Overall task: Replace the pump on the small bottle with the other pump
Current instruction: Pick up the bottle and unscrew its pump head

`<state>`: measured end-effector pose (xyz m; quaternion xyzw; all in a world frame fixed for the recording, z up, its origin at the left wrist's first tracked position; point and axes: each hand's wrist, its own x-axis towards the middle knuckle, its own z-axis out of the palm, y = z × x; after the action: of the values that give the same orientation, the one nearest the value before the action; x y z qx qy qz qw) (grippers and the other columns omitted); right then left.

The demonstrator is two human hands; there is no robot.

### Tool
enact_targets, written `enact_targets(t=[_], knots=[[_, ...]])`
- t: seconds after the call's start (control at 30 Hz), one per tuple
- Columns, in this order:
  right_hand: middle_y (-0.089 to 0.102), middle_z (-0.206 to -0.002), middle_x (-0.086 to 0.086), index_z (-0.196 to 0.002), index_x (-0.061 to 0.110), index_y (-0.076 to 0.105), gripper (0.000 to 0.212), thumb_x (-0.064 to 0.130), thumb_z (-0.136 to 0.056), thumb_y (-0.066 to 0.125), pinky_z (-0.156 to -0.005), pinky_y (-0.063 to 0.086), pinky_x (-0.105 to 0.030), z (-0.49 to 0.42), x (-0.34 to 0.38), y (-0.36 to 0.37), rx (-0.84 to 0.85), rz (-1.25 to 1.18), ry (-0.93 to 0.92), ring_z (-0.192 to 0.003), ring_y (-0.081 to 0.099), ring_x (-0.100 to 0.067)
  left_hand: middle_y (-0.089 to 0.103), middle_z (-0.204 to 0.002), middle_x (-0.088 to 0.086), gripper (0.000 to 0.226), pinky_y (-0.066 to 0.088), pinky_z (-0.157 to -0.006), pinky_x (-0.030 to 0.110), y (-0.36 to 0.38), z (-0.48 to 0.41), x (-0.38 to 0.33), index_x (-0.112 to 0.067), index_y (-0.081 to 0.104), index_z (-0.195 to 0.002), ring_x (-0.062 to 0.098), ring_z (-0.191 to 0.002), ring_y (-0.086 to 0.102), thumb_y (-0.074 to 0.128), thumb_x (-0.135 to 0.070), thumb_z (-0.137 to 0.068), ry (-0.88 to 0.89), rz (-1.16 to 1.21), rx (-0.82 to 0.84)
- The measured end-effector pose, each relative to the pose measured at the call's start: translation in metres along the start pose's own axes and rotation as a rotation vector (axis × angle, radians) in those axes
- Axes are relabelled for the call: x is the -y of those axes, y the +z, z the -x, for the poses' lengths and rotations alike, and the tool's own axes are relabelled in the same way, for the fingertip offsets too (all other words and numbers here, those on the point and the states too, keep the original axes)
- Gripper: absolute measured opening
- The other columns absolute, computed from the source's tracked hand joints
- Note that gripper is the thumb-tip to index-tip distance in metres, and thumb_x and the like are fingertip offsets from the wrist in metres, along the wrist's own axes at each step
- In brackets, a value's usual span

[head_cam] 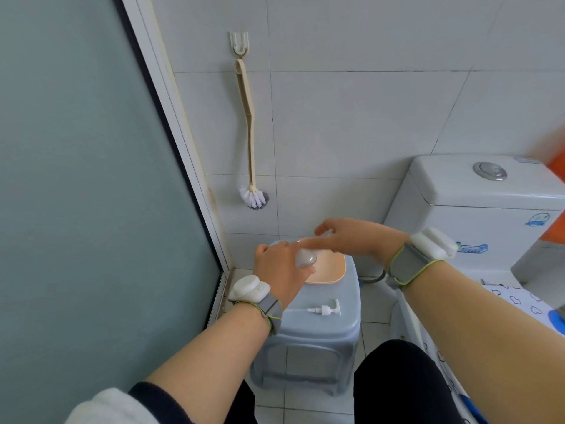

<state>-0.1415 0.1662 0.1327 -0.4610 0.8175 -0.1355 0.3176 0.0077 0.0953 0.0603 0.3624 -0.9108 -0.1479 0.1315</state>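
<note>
Left hand (276, 272) clenched around small grey bottle (304, 259), held tilted above peach tray (328, 270) on grey plastic stool (333, 319). Right hand (342, 234) reaching over from the right, fingertips (321, 230) pinched at bottle top; pump there blurred, grip on it impossible to confirm. Spare white pump (325, 310) lying on its side on stool top, near front edge, apart from tray. Toilet brush (249, 139) hanging on tiled wall; toilet cistern (483, 191) at right.
</note>
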Motion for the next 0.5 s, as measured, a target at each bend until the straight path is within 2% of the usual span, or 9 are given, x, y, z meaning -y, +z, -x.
enact_targets(t=[0.07,0.1,0.17,0.23,0.37,0.5], knots=[[0.07,-0.085,0.001,-0.091,0.01,0.069,0.077,0.081,-0.079,0.042,-0.073,0.042,-0.031,-0.0037,0.0023,-0.0036,-0.034,-0.081,0.078,-0.08,0.065,-0.017,0.066,-0.096,-0.006,0.03,0.03,-0.09,0.035,0.0,0.0005,-0.0001,-0.03,0.061,-0.1,0.018,-0.093,0.06,0.058,-0.053,-0.08,-0.001,-0.001,-0.006],[0.069,-0.076,0.0,-0.08,0.008,0.07,0.075,0.078,-0.083,0.04,-0.067,0.04,-0.029,-0.005,0.0022,-0.0039,-0.063,-0.079,0.113,-0.071,0.062,-0.017,0.066,-0.096,-0.006,0.03,0.029,-0.089,0.035,0.0007,0.0006,-0.0007,-0.029,0.061,-0.099,0.019,-0.093,0.06,0.058,-0.053,-0.08,0.004,-0.006,-0.006],[0.064,-0.062,0.002,-0.068,0.009,0.07,0.063,0.066,-0.086,0.052,-0.059,0.038,-0.025,-0.0049,0.0004,-0.0022,-0.08,-0.018,0.116,-0.062,0.056,-0.016,0.065,-0.096,-0.006,0.032,0.028,-0.089,0.034,0.0021,0.0006,-0.0018,-0.03,0.061,-0.1,0.018,-0.093,0.059,0.058,-0.054,-0.08,0.004,0.001,-0.008],[0.064,-0.061,0.004,-0.071,0.009,0.075,0.047,0.053,-0.083,0.064,-0.057,0.041,-0.022,-0.0035,-0.0014,0.0,-0.061,0.012,0.075,-0.062,0.055,-0.014,0.065,-0.096,-0.007,0.033,0.026,-0.088,0.034,0.0031,0.0003,-0.0023,-0.031,0.061,-0.102,0.018,-0.093,0.059,0.057,-0.054,-0.079,-0.003,0.004,-0.012],[0.065,-0.074,0.003,-0.087,0.011,0.076,0.025,0.034,-0.076,0.078,-0.055,0.042,-0.022,-0.0021,-0.0016,-0.0004,-0.114,-0.028,-0.001,-0.066,0.056,-0.009,0.065,-0.098,-0.007,0.035,0.026,-0.089,0.034,0.0046,-0.0011,-0.0011,-0.032,0.061,-0.105,0.018,-0.096,0.06,0.058,-0.056,-0.079,-0.001,0.001,-0.002],[0.065,-0.087,0.004,-0.094,0.02,0.074,0.021,0.019,-0.074,0.078,-0.058,0.042,-0.022,-0.0012,-0.003,0.001,-0.12,-0.083,-0.072,-0.069,0.055,-0.008,0.065,-0.101,-0.007,0.039,0.027,-0.091,0.035,0.0047,-0.0039,-0.0005,-0.033,0.06,-0.11,0.017,-0.101,0.059,0.056,-0.057,-0.08,-0.021,0.0,0.026]])
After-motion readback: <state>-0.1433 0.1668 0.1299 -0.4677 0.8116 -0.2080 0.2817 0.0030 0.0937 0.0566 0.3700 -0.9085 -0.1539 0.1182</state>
